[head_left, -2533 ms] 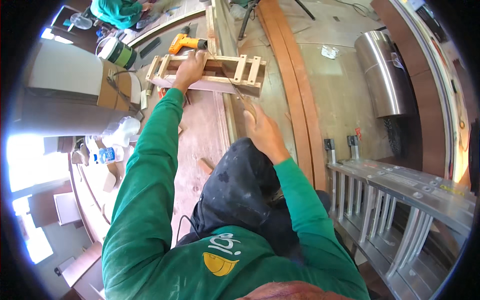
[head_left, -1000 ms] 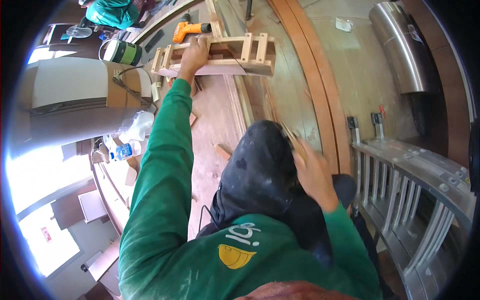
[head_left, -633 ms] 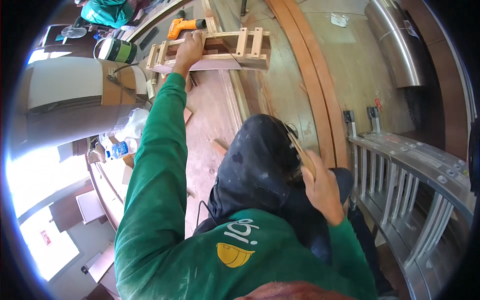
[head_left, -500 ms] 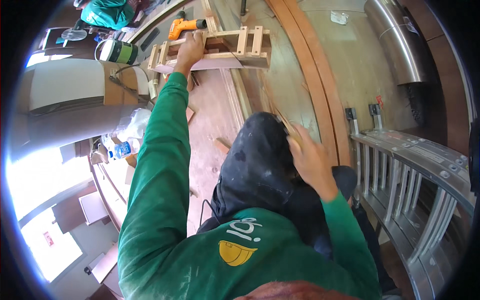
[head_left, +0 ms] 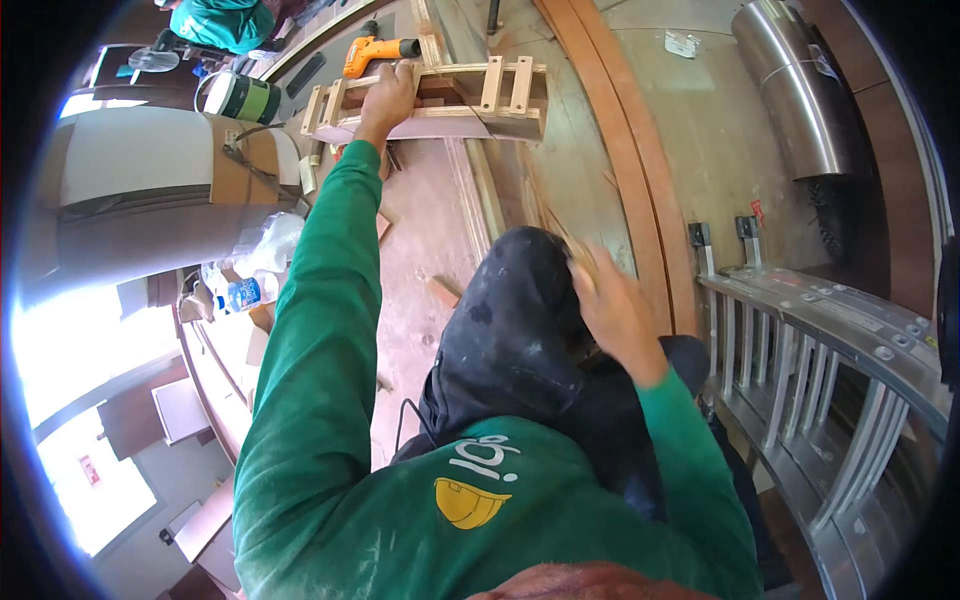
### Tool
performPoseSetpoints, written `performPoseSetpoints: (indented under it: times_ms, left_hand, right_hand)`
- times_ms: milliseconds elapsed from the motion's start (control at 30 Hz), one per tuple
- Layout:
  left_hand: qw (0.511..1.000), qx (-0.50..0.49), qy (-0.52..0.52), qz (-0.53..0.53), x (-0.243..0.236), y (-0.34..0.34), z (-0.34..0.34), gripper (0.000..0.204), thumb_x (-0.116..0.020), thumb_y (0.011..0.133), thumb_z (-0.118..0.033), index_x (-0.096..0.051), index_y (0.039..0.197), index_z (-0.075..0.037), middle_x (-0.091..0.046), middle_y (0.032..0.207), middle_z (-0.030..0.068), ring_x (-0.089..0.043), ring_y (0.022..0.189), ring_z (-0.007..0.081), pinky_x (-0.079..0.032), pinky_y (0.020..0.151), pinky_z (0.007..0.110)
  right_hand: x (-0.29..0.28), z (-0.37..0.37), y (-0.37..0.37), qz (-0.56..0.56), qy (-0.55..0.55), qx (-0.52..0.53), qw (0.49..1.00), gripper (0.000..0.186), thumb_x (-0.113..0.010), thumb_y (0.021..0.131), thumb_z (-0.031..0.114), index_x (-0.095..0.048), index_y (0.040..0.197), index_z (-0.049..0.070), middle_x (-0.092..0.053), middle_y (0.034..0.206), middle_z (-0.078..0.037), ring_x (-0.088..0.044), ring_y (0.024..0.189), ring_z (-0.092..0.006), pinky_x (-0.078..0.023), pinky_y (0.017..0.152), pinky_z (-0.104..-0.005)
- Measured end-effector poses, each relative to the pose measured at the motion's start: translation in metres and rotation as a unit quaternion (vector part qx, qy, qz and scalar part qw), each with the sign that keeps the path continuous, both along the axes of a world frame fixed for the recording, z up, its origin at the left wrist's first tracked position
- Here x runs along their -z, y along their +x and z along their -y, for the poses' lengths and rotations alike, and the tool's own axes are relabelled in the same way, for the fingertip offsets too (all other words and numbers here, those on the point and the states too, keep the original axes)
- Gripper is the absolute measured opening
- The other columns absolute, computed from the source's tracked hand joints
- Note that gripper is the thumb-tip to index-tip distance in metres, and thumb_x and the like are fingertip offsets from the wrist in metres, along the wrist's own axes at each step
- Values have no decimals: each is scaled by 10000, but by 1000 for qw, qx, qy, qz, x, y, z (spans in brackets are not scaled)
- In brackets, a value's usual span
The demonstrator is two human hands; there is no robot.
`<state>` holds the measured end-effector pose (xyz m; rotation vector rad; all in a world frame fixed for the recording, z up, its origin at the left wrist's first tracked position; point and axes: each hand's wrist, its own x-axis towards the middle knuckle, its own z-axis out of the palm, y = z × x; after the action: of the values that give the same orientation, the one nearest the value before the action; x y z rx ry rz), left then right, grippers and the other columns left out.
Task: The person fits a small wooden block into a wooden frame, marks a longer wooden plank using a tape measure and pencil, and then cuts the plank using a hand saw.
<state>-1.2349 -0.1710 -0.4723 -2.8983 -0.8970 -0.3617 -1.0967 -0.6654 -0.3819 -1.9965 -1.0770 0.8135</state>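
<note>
My left hand (head_left: pixel 388 98), arm stretched far forward, grips the near side of a long wooden frame (head_left: pixel 470 127). The frame is a shallow open box with short slats (head_left: pixel 491 84) across its top, lying on a plywood sheet. Beside my right knee, my right hand (head_left: pixel 612 305) is closed around the tan handle (head_left: pixel 582 262) of a long thin tool. Motion smears the tool's thin front part, so its kind cannot be made out. An orange cordless drill (head_left: pixel 372 52) lies just beyond my left hand.
A metal ladder (head_left: pixel 820 310) lies at the right, near a shiny steel cylinder (head_left: pixel 785 85). Long wooden boards (head_left: pixel 640 180) run along the floor. At the left are a large wrapped roll (head_left: pixel 130 190), a bucket (head_left: pixel 240 98) and a water bottle (head_left: pixel 243 294). Another person (head_left: pixel 225 25) is at the far left.
The tool and my right hand have shifted slightly, blurred in both frames. My left hand keeps its hold on the wooden frame. The whole view has moved a little.
</note>
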Motion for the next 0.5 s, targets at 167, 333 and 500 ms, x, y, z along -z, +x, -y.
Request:
performPoseSetpoints:
  times_ms: [167, 333, 500]
  left_hand:
    - [999, 31, 14, 1, -2, 1, -10, 527, -707, 937, -265, -485, 1335, 0, -585, 1104, 297, -686, 803, 528, -589, 677, 578]
    - [1000, 5, 29, -2, 4, -11, -8, 573, -753, 900, -241, -479, 1348, -12, -588, 1091, 294, -692, 791, 519, -590, 659, 578]
    - [1000, -16, 12, -20, -1, 0, -1, 571, -750, 903, -248, -475, 1341, -7, -586, 1108, 300, -688, 816, 535, -588, 678, 584]
  right_hand:
    - [24, -62, 2, 15, 54, 13, 998, 443, -574, 1053, 360, -560, 1375, 55, -702, 980, -314, -669, 935, -517, -520, 766, -590]
    - [5, 36, 0, -34, 57, 2, 998, 427, -632, 1031, 248, -542, 1404, 59, -703, 1053, -303, -669, 986, -515, -541, 790, -553]
    - [-5, 87, -2, -10, -14, 10, 1000, 431, -642, 1024, 215, -538, 1411, 54, -703, 1067, -296, -673, 989, -507, -550, 797, -536]
